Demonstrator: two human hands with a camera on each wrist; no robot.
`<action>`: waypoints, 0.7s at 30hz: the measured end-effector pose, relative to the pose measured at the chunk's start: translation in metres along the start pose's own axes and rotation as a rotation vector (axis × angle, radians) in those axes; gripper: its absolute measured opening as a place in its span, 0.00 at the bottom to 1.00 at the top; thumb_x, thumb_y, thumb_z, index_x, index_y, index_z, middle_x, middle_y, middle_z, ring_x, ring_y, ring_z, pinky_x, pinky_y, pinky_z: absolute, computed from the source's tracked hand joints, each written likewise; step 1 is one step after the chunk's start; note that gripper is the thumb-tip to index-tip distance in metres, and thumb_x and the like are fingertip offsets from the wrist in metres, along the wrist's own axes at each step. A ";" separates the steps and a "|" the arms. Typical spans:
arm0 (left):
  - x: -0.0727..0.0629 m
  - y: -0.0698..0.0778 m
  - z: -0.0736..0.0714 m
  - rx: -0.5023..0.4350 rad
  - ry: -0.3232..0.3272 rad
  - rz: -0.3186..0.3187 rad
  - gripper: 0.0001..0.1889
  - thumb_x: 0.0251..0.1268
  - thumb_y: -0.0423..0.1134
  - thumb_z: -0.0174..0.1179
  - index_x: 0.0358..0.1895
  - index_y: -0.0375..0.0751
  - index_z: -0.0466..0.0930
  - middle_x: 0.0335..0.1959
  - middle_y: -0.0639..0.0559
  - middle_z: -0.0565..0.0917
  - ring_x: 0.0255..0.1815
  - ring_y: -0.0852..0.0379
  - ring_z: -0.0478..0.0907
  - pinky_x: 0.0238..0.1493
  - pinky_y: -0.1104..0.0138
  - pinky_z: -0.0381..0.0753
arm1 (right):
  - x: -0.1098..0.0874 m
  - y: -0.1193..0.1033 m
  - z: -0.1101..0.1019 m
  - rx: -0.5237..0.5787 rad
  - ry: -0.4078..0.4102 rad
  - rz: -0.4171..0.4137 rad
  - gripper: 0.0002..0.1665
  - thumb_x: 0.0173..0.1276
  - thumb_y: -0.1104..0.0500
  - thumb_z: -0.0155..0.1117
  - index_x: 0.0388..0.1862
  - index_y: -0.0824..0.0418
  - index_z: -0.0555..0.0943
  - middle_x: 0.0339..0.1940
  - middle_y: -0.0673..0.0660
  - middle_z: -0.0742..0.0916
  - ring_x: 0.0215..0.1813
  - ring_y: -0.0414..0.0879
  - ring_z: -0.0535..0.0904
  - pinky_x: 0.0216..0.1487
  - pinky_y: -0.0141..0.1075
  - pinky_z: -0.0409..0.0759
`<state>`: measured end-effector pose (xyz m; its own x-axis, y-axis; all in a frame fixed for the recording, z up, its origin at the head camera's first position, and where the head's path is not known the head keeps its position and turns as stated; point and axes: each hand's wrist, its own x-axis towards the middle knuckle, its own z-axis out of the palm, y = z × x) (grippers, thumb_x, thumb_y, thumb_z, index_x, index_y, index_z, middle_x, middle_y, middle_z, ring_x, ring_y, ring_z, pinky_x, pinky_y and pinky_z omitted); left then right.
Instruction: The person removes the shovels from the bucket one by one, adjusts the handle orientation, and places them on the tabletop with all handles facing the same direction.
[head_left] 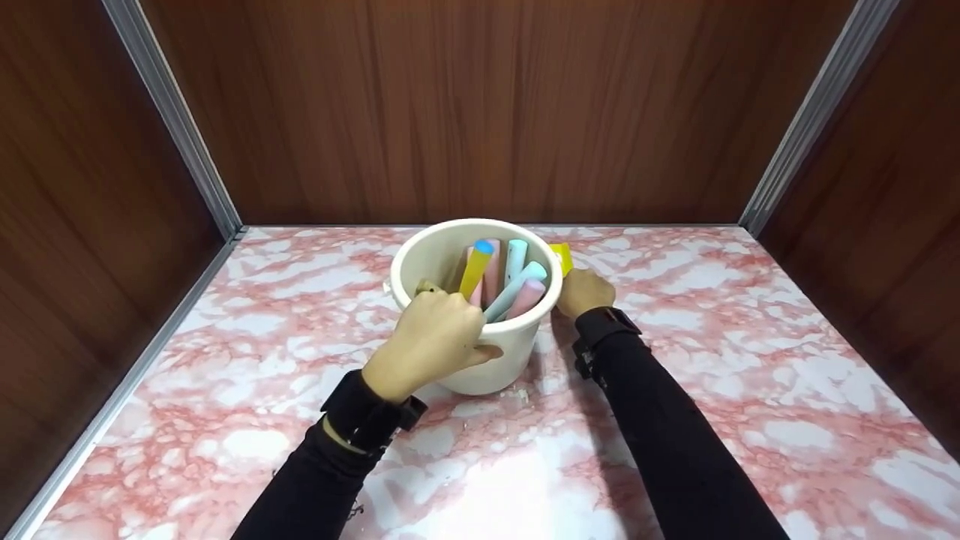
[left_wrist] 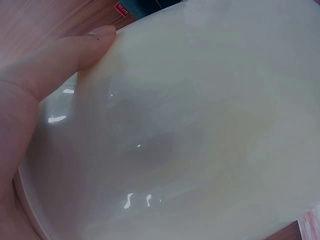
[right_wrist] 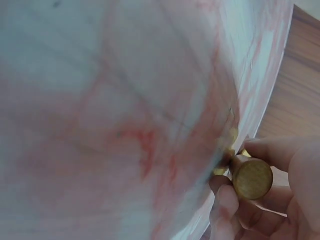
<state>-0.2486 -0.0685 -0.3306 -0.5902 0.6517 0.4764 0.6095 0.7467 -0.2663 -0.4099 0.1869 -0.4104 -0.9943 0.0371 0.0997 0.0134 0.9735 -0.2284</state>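
A cream bucket (head_left: 491,364) stands on the marbled tabletop with several thick chalk-like sticks inside. One is a yellow stick (head_left: 475,271) with a blue end; others are a pale blue stick (head_left: 516,286) and a pink stick (head_left: 527,296). My left hand (head_left: 435,334) grips the bucket's near left rim, its thumb (left_wrist: 92,47) against the outer wall and the fingers hidden inside. Just right of the bucket, my right hand (head_left: 587,292) holds a yellow cylindrical piece (right_wrist: 253,178), its round end toward the right wrist camera. Its exact kind is unclear.
Wood-grain panels (head_left: 480,112) enclose the back and both sides, joined by grey metal corner strips (head_left: 176,112). The red-and-white tabletop (head_left: 247,442) extends around the bucket. A wristband (head_left: 604,326) sits on each dark sleeve.
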 end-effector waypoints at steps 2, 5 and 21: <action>0.000 0.000 0.000 0.000 -0.003 -0.001 0.29 0.55 0.66 0.77 0.18 0.46 0.79 0.14 0.51 0.78 0.18 0.48 0.81 0.21 0.52 0.66 | 0.000 0.001 -0.002 0.007 -0.009 0.000 0.25 0.78 0.52 0.53 0.54 0.71 0.86 0.54 0.73 0.88 0.55 0.69 0.87 0.53 0.62 0.84; 0.000 -0.001 -0.001 -0.004 -0.009 -0.001 0.29 0.56 0.66 0.77 0.18 0.45 0.79 0.14 0.51 0.79 0.18 0.48 0.81 0.21 0.53 0.66 | -0.001 0.003 -0.006 0.020 -0.018 0.004 0.28 0.78 0.49 0.53 0.53 0.71 0.86 0.55 0.73 0.88 0.55 0.69 0.87 0.53 0.62 0.83; 0.000 -0.001 -0.001 0.003 -0.013 0.000 0.30 0.55 0.66 0.78 0.15 0.46 0.78 0.13 0.51 0.77 0.17 0.48 0.81 0.21 0.56 0.58 | -0.006 -0.006 -0.098 -0.034 0.177 -0.199 0.29 0.78 0.45 0.62 0.33 0.72 0.86 0.45 0.77 0.88 0.47 0.74 0.87 0.46 0.66 0.83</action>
<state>-0.2485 -0.0692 -0.3301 -0.5970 0.6534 0.4655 0.6082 0.7470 -0.2685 -0.3942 0.2025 -0.3149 -0.9439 -0.1197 0.3079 -0.1739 0.9724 -0.1553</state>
